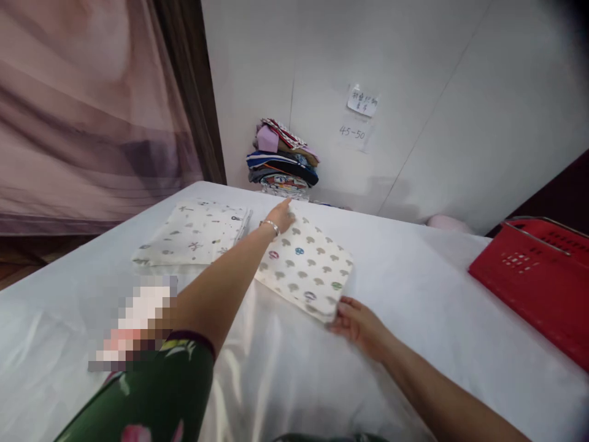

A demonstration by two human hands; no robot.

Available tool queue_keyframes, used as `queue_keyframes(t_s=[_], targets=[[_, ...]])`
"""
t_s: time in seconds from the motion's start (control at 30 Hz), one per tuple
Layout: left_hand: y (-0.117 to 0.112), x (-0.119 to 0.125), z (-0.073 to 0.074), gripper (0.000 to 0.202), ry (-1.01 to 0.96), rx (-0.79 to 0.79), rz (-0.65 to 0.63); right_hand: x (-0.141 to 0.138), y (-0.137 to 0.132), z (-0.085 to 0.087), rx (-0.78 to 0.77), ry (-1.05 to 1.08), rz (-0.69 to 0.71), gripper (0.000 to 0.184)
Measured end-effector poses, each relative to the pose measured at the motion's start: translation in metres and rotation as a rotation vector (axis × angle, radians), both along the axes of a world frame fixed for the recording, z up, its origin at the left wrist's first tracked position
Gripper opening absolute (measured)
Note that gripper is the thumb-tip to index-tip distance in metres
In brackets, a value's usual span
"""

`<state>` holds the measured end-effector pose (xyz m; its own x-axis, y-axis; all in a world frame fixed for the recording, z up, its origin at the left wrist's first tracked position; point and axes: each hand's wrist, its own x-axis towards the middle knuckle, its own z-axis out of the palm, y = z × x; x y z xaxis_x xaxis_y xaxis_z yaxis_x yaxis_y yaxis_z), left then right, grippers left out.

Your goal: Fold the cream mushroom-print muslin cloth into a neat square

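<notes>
A folded white cloth (306, 261) printed with grey-brown mushroom shapes and a few coloured ones lies on a white-covered surface, between my hands. My left hand (281, 216) reaches across to its far left corner, a bracelet at the wrist. The index finger points away while the other fingers, partly hidden, close at the cloth's edge. At the near right corner, my right hand (356, 322) pinches the folded layers, thumb uppermost. Left of my left forearm rests another folded white cloth (193, 236) with small scattered prints.
A stack of folded fabrics (283, 156) rises beyond the far edge, against a wall with paper notes (362, 101). On the right stands a red plastic basket (534, 276) with a metal handle. A pinkish curtain (92, 110) hangs at left. A pixelated patch hides something near my left forearm.
</notes>
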<state>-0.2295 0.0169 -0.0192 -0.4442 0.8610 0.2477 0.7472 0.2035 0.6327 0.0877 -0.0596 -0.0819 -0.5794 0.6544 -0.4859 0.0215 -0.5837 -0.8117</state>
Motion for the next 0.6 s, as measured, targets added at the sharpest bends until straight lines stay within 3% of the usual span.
queue_keyframes(t_s=[0.07,0.13,0.27,0.4,0.5,0.6], targets=[[0.007,0.001,0.007,0.068,0.084,-0.066,-0.038,-0.012,-0.024,-0.006,-0.082,0.066,0.033,0.055],[-0.001,0.013,0.004,0.060,0.132,-0.098,-0.105,-0.015,-0.033,-0.010,-0.135,0.111,0.044,0.056],[-0.055,0.060,-0.018,0.034,0.137,-0.075,-0.286,-0.008,-0.027,-0.016,-0.168,0.168,0.036,0.049],[-0.114,0.114,-0.037,0.032,0.226,0.004,-0.395,-0.007,-0.020,-0.020,-0.143,0.215,0.026,0.038],[-0.137,0.139,-0.044,0.037,0.391,-0.008,-0.368,-0.012,-0.016,-0.021,-0.074,0.245,-0.054,0.023],[-0.139,0.146,-0.049,0.023,0.423,-0.078,-0.258,-0.014,-0.005,-0.021,-0.034,0.224,-0.168,0.011]])
